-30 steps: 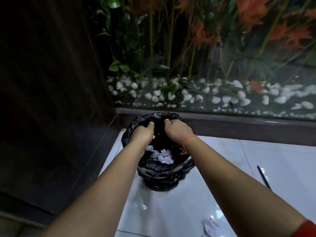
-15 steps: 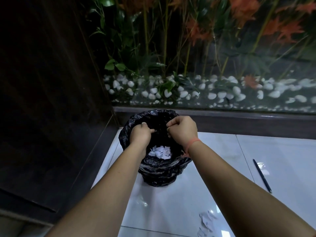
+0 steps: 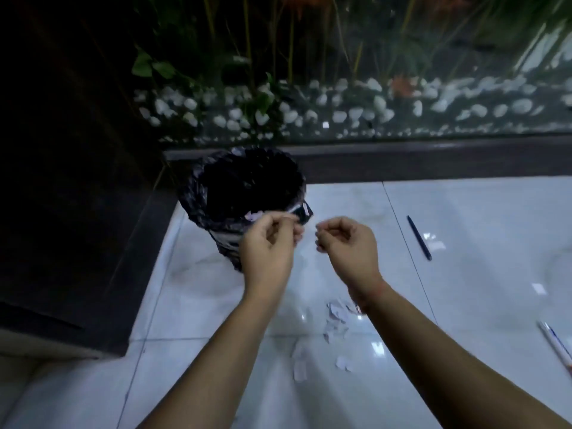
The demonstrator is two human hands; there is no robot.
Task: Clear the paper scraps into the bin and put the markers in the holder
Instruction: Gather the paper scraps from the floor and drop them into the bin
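Observation:
A small bin [image 3: 198, 196] lined with a black bag stands on the white floor by the dark wall. A few white scraps [image 3: 254, 215] show at its near rim. My left hand [image 3: 269, 243] hovers just in front of the bin, fingers curled and fingertips pinched together. My right hand [image 3: 346, 243] is beside it, loosely curled, with nothing visible in it. More paper scraps [image 3: 335, 317] lie on the tiles below my right wrist. A dark marker [image 3: 418, 237] lies to the right. A white marker [image 3: 555, 345] is at the right edge. No holder is in view.
A glass panel [image 3: 371, 88] with plants and white pebbles behind it runs along the far side above a dark ledge [image 3: 402, 162]. A dark wooden wall [image 3: 62, 181] stands on the left. The floor is glossy white tile [image 3: 495, 212].
Both hands have come out of the bin and pulled back toward me. The view has tilted down, so the floor scraps and the white marker now show.

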